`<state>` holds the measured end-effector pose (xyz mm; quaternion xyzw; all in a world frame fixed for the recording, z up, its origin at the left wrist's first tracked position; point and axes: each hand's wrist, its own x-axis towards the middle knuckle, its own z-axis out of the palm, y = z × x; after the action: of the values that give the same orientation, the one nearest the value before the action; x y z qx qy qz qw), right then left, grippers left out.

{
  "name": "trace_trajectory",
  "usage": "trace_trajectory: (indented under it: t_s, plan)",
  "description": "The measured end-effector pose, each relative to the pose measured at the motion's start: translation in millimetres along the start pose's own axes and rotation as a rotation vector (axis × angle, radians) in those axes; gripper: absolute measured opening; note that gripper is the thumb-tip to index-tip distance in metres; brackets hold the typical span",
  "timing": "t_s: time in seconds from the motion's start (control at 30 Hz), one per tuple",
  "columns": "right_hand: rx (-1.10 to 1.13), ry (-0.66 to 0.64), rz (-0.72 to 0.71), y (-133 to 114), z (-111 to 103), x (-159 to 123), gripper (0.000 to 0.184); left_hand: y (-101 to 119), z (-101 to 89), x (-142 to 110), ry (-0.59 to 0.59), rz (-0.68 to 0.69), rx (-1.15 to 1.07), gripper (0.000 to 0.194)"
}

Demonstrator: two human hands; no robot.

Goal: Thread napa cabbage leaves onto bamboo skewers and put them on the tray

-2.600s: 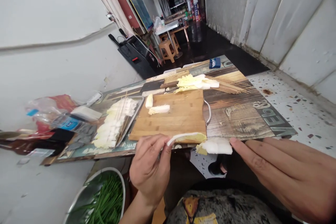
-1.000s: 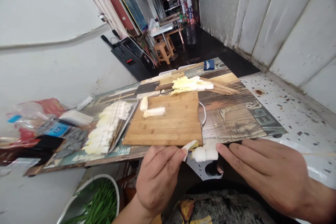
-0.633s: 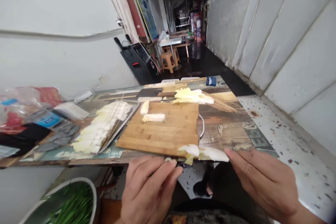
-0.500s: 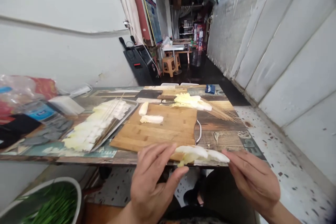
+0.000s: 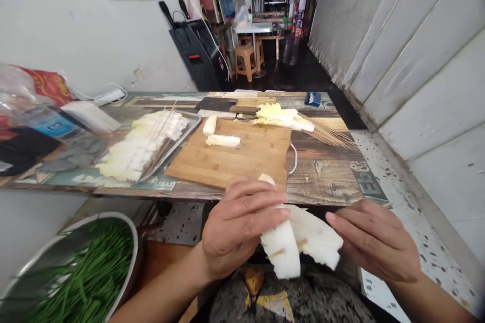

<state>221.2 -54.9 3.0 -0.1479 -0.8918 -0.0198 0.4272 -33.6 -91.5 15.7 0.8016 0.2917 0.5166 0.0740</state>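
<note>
Near the table's front edge I hold two white napa cabbage pieces in the air. My left hand (image 5: 242, 222) is closed over the upper part of one cabbage piece (image 5: 282, 250), which hangs down. A second cabbage piece (image 5: 316, 237) fans out to its right, with my right hand (image 5: 375, 239) pinched at its outer edge. Short brown bits, like parts of a skewer, show on both pieces. Beyond them, a wooden cutting board (image 5: 227, 166) bears two small pale cabbage pieces (image 5: 223, 141). Cabbage leaves (image 5: 282, 116) lie behind the board, beside thin bamboo skewers (image 5: 333, 133).
Left of the board, a metal tray (image 5: 178, 139) holds rows of skewered cabbage (image 5: 142, 146). A plastic bottle (image 5: 53, 123) and a tissue stack (image 5: 91, 116) stand further left. Below the table is a metal bowl (image 5: 132, 232) of green stalks (image 5: 87, 267). A blue box (image 5: 312, 99) sits at the back.
The cabbage pieces have come down and closer to me, turned so their broad white faces show. My left hand has closed over one piece; earlier its thumb and fingers were apart.
</note>
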Motion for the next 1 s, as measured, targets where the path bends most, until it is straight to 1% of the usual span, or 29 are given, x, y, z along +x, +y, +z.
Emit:
trace_trajectory:
  t_s: [0.07,0.17,0.2,0.27,0.33,0.37,0.4,0.43,0.5,0.57,0.6,0.67,0.8,0.9,1.0]
  plan:
    - [0.046,-0.061,0.022,-0.7,-1.7,-1.4,0.026,1.2,-0.8,-3.7,-0.044,0.023,-0.012,0.014]
    - [0.147,-0.164,0.122,-5.4,-7.0,-5.2,0.027,3.5,-0.3,-12.9,-0.113,0.021,0.000,0.015]
    - [0.212,-0.218,0.170,-7.8,-8.7,-6.4,0.031,4.3,0.4,-16.2,-0.121,0.006,-0.021,0.016]
    - [0.400,-0.370,0.290,-13.1,-10.4,-8.2,0.042,6.0,2.0,-21.9,-0.128,-0.032,-0.105,0.018]
    - [0.635,-0.531,0.394,-18.7,-7.9,-9.4,0.057,8.3,3.1,-25.1,-0.151,-0.065,-0.165,0.017]
    - [0.730,-0.583,0.421,-21.5,-5.1,-10.1,0.061,9.8,3.3,-25.7,-0.175,-0.080,-0.164,0.017]
    - [0.788,-0.597,0.430,-24.2,-1.5,-11.0,0.059,11.5,3.0,-25.9,-0.198,-0.094,-0.146,0.016]
    - [0.801,-0.576,0.428,-26.7,2.4,-12.2,0.054,13.3,2.5,-26.0,-0.217,-0.109,-0.118,0.015]
    - [0.692,-0.481,0.394,-31.1,9.3,-15.1,0.041,16.7,0.8,-26.3,-0.236,-0.126,-0.053,0.013]
    - [0.475,-0.401,0.320,-34.1,13.1,-17.6,0.037,18.6,-0.7,-27.4,-0.255,-0.127,-0.022,0.012]
    - [0.370,-0.385,0.274,-35.1,13.7,-18.3,0.036,18.8,-1.1,-28.1,-0.261,-0.131,-0.021,0.012]
    - [0.211,-0.394,0.205,-36.4,12.8,-18.0,0.038,17.4,-1.0,-29.5,-0.266,-0.140,-0.042,0.011]
    - [0.029,-0.478,0.119,-38.8,9.3,-13.0,0.049,10.9,1.5,-32.4,-0.234,-0.133,-0.088,0.012]
    - [-0.042,-0.505,0.095,-41.8,8.9,-9.6,0.051,6.8,3.6,-35.6,-0.223,-0.118,-0.118,0.011]
    - [-0.022,-0.451,0.122,-45.0,8.8,-8.9,0.045,4.8,5.6,-39.3,-0.229,-0.126,-0.138,0.008]
